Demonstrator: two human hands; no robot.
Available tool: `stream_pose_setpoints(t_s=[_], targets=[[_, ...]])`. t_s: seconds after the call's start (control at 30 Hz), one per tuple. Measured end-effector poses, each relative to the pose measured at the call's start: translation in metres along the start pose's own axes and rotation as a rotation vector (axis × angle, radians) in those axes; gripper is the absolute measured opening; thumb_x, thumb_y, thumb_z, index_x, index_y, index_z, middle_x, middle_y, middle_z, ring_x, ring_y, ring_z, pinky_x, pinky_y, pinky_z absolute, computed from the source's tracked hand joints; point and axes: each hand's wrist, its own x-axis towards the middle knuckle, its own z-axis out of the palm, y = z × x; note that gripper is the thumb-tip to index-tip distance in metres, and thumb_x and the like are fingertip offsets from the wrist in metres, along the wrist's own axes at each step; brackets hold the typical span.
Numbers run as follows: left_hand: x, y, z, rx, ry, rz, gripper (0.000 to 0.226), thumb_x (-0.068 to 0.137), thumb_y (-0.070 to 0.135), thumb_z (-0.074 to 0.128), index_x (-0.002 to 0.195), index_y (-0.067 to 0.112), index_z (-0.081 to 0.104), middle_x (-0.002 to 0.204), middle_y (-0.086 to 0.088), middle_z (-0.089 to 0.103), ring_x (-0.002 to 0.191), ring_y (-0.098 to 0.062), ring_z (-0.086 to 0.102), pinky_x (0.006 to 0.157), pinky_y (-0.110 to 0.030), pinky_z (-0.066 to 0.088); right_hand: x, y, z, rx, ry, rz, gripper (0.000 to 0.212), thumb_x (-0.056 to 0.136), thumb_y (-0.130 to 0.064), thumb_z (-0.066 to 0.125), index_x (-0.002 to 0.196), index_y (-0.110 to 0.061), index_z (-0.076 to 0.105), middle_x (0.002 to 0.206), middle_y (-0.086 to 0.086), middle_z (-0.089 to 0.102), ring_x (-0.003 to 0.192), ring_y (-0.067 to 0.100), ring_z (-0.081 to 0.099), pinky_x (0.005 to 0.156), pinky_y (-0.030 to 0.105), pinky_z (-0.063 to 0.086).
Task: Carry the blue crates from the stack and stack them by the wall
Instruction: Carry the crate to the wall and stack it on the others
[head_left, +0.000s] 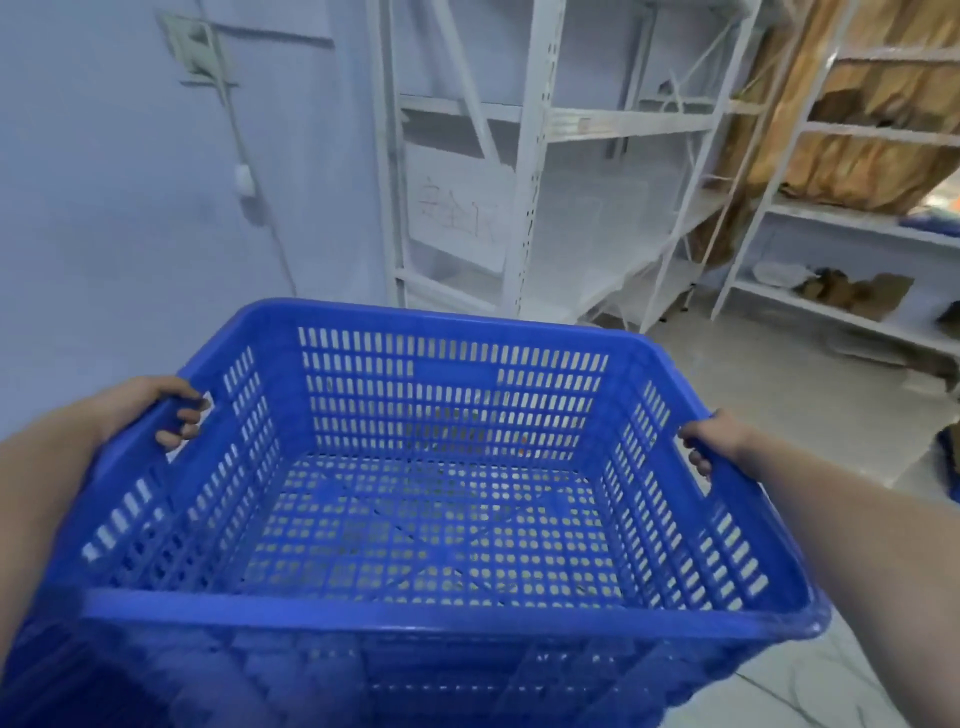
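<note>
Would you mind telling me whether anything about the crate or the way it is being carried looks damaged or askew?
Nothing stands out. The blue crate is empty and looks intact, held roughly level, with the left hand and the right hand each hooked through a side handle slot. Motion blur hides fine detail.

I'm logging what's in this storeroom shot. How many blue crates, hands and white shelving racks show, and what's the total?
Blue crate, held at both side handles: 1
Hands, left hand and right hand: 2
White shelving racks, middle rack and right rack: 2
Total: 5
</note>
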Motion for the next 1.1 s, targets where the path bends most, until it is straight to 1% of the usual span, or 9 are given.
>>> stream_pose_setpoints(t_s=[0.07, 0.13, 0.2, 0.3, 0.43, 0.6, 0.7, 0.97, 1.1], targets=[[-0.032, -0.008, -0.001, -0.001, 0.018, -0.088, 0.024, 0.095, 0.013, 0.033, 0.071, 0.014, 0.035, 0.038, 0.0, 0.036, 0.028, -0.011, 0.034, 0.027, -0.018, 0.027, 0.006, -0.011, 0.016, -0.015, -0.053, -0.044, 0.024, 0.088, 0.0, 0.047, 0.064, -0.002, 0.043, 0.033, 0.008, 0.037, 0.021, 0.016, 0.032, 0.031, 0.02, 0.032], [-0.063, -0.027, -0.02, -0.022, 0.037, -0.091, 0.027, 0.097, 0.009, 0.03, 0.071, 0.015, 0.031, 0.038, 0.001, 0.031, 0.028, -0.009, 0.026, 0.028, -0.016, 0.022, 0.01, -0.024, 0.038, -0.039, -0.11, -0.079, 0.023, 0.088, 0.0, 0.048, 0.066, -0.002, 0.043, 0.038, 0.009, 0.038, 0.021, 0.016, 0.032, 0.033, 0.02, 0.031], [-0.089, -0.045, -0.046, -0.136, 0.094, -0.097, 0.028, 0.096, 0.008, 0.03, 0.07, 0.016, 0.029, 0.038, 0.002, 0.03, 0.031, -0.008, 0.02, 0.028, -0.016, 0.02, 0.012, -0.042, 0.064, -0.054, -0.153, -0.122, 0.021, 0.087, -0.001, 0.049, 0.068, -0.001, 0.044, 0.045, 0.012, 0.04, 0.024, 0.017, 0.033, 0.038, 0.023, 0.032], [-0.125, -0.075, -0.09, -0.199, 0.192, -0.107, 0.029, 0.096, 0.006, 0.029, 0.07, 0.017, 0.028, 0.038, 0.002, 0.029, 0.027, -0.008, 0.027, 0.03, -0.016, 0.018, 0.006, -0.076, 0.112, -0.094, -0.223, -0.205, 0.021, 0.085, -0.002, 0.051, 0.065, 0.002, 0.046, 0.044, 0.014, 0.041, 0.025, 0.019, 0.034, 0.039, 0.024, 0.034], [-0.174, -0.111, -0.147, -0.251, 0.33, -0.155, 0.029, 0.097, 0.006, 0.029, 0.069, 0.016, 0.028, 0.036, 0.001, 0.029, 0.025, -0.01, 0.028, 0.029, -0.017, 0.018, -0.016, -0.115, 0.182, -0.13, -0.353, -0.303, 0.031, 0.082, 0.001, 0.049, 0.05, 0.002, 0.046, 0.035, 0.013, 0.042, 0.023, 0.02, 0.036, 0.032, 0.019, 0.036], [-0.228, -0.171, -0.229, -0.298, 0.482, -0.192, 0.03, 0.096, 0.008, 0.033, 0.067, 0.015, 0.029, 0.038, 0.0, 0.03, 0.027, -0.012, 0.028, 0.028, -0.017, 0.024, -0.055, -0.171, 0.289, -0.208, -0.457, -0.384, 0.036, 0.082, -0.001, 0.051, 0.046, 0.001, 0.049, 0.03, 0.01, 0.046, 0.025, 0.018, 0.042, 0.041, 0.023, 0.04], [-0.254, -0.208, -0.282, -0.329, 0.571, -0.23, 0.031, 0.095, 0.008, 0.033, 0.065, 0.015, 0.028, 0.037, -0.001, 0.029, 0.026, -0.012, 0.027, 0.027, -0.015, 0.024, -0.08, -0.201, 0.361, -0.241, -0.503, -0.432, 0.026, 0.082, 0.001, 0.055, 0.056, 0.003, 0.049, 0.031, 0.01, 0.045, 0.023, 0.018, 0.04, 0.033, 0.019, 0.036], [-0.278, -0.286, -0.387, -0.396, 0.717, -0.29, 0.032, 0.096, 0.008, 0.032, 0.064, 0.014, 0.029, 0.035, 0.001, 0.029, 0.025, -0.01, 0.027, 0.029, -0.013, 0.024, -0.135, -0.25, 0.515, -0.3, -0.545, -0.447, 0.011, 0.085, 0.002, 0.059, 0.084, 0.011, 0.051, 0.047, 0.015, 0.047, 0.03, 0.02, 0.039, 0.034, 0.024, 0.037], [-0.267, -0.32, -0.414, -0.411, 0.743, -0.36, 0.033, 0.096, 0.011, 0.034, 0.064, 0.014, 0.03, 0.035, 0.0, 0.03, 0.023, -0.012, 0.029, 0.029, -0.014, 0.025, -0.141, -0.256, 0.558, -0.344, -0.52, -0.408, 0.012, 0.084, 0.002, 0.06, 0.082, 0.012, 0.053, 0.043, 0.014, 0.05, 0.036, 0.023, 0.045, 0.042, 0.031, 0.042]])
